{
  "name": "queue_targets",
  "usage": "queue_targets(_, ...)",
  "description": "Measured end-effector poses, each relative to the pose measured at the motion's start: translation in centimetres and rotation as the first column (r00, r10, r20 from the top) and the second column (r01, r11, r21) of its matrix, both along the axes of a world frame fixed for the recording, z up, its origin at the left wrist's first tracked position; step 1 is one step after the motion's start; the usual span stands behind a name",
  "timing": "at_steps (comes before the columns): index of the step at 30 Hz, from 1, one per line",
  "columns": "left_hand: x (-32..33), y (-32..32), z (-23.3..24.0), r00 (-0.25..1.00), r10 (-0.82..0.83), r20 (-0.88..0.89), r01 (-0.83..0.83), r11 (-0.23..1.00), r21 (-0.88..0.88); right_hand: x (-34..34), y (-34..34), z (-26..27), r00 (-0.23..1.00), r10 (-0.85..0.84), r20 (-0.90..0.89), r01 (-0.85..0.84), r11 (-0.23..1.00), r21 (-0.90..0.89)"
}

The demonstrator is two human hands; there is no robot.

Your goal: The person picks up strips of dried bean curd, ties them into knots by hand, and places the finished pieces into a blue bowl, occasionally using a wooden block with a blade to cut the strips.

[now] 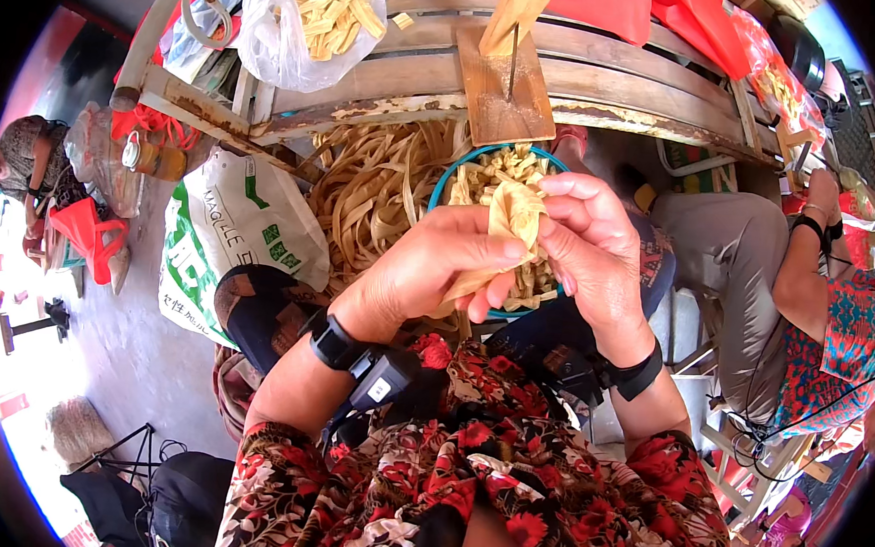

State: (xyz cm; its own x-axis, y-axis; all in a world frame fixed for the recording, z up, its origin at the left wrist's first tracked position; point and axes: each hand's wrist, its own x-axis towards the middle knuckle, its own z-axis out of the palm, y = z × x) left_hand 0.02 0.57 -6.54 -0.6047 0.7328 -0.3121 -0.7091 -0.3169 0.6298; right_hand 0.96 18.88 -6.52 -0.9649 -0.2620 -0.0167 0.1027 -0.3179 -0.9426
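Note:
A pale yellow strip, apparently dried plant fibre, is folded over at its upper end (518, 212) and held between both hands. My left hand (438, 262) pinches it from the left, thumb laid across the fold. From the right, the thumb and fingers of my right hand (594, 234) grip the fold's edge. The strip's loose tail hangs down past my left fingers. Just beneath both hands is a basin with a teal rim (443, 187), holding many small folded yellow pieces (484, 179). To its left lies a heap of long loose strips (382, 187).
A slatted bench (414, 46) with a rusty metal edge stands ahead. On it are a wooden stand with an upright metal rod (511, 75) and a plastic bag of yellow pieces (336, 19). A white printed sack (238, 224) leans at left. Another person (740, 247) sits close at right.

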Motion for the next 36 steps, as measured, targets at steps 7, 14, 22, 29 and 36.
queue_targets(7, 0.8, 0.2, 1.4, 0.922, 0.245, -0.300, -0.322, 0.915, -0.244, 0.6, 0.3, 0.1, 0.974, 0.080, 0.211, -0.016, 0.957, -0.291)
queue_targets(14, 1.0, 0.1, 0.0, 0.965, 0.201, -0.168, -0.220, 0.970, -0.104, 0.0, 1.0, -0.9, 0.897, 0.360, 0.255, -0.182, 0.829, -0.528)
queue_targets(22, 0.9, 0.9, 2.0, 0.966, 0.226, -0.124, -0.242, 0.960, -0.140, -0.2, 0.8, -0.1, 0.887, 0.361, 0.287, -0.200, 0.862, -0.467)
queue_targets(29, 0.5, 0.3, 1.2, 0.937, 0.137, -0.321, -0.277, 0.851, -0.446, 0.0, 1.3, 0.3, 0.966, 0.017, 0.257, -0.033, 0.998, 0.060)
queue_targets(36, 1.1, 0.5, 0.6, 0.821, 0.109, -0.561, -0.347, 0.875, -0.338, 1.3, 1.8, 1.6, 0.968, 0.127, 0.217, -0.184, 0.947, 0.265)
